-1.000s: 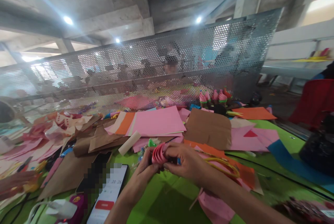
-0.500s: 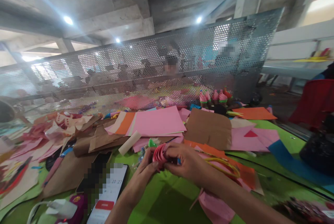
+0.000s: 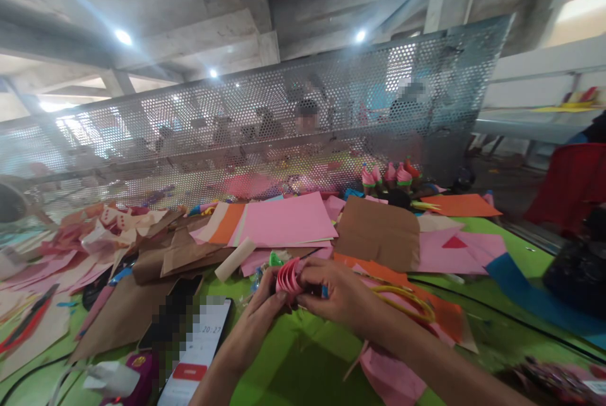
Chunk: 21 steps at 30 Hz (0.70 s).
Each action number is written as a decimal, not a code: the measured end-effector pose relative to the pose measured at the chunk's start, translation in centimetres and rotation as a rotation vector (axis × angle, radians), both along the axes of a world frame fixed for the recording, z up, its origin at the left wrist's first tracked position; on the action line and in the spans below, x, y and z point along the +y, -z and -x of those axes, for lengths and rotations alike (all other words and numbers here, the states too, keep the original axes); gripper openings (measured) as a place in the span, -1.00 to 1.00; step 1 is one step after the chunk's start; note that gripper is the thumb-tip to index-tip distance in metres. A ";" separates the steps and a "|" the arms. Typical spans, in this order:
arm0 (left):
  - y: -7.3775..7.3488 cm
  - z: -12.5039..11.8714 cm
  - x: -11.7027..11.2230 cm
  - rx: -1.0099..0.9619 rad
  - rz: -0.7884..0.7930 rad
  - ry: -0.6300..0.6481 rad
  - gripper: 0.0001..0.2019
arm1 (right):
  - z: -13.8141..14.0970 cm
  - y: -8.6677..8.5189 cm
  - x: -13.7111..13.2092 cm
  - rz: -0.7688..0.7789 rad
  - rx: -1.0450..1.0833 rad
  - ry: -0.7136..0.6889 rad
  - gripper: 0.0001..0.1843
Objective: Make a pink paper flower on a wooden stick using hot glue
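Gripping the pink coil (image 3: 286,278) between left hand (image 3: 262,308) and right hand (image 3: 334,292), above the green worktop (image 3: 293,365). Holding the coil's left side with left thumb and fingers wrapped close, and pinching its right end with bent right fingers. Can make out a blue bit (image 3: 324,292) just right of the coil, among the right fingers, too hidden to name. Left of the coil and nearer, see a lit phone (image 3: 196,349), then, farther left, a white plug (image 3: 112,378). Just behind the coil, on its left, find a beige tube (image 3: 235,259), lying at a slant. Beyond the coil, notice pink paper (image 3: 288,220), and, behind and to its right, brown paper (image 3: 379,232). Right of the coil, past the right hand, see a yellow loop (image 3: 431,312) over orange paper (image 3: 449,317). Far behind and right of the coil, spot upright pink cones (image 3: 404,175) before a mesh screen (image 3: 265,122).
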State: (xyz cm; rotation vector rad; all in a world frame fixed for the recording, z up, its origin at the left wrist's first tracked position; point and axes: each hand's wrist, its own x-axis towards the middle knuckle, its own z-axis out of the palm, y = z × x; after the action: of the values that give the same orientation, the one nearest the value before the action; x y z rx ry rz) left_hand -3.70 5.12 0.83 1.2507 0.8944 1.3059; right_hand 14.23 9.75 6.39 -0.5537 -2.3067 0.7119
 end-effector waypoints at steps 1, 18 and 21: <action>0.0 0.0 0.0 -0.002 0.003 0.001 -0.51 | 0.0 0.0 0.0 0.004 0.004 0.005 -0.81; -1.5 -0.6 -0.8 0.020 -0.055 -0.011 -0.67 | 0.0 0.1 -0.2 0.032 0.009 0.017 -0.83; -1.5 -0.6 -0.9 0.033 -0.073 -0.009 -0.67 | 0.1 0.1 -0.3 0.058 0.018 0.012 -0.85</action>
State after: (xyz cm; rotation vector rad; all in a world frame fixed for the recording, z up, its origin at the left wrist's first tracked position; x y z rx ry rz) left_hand -3.06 4.23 2.37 1.3296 0.8836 1.3390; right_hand 14.11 9.42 6.33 -0.5845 -2.2706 0.7770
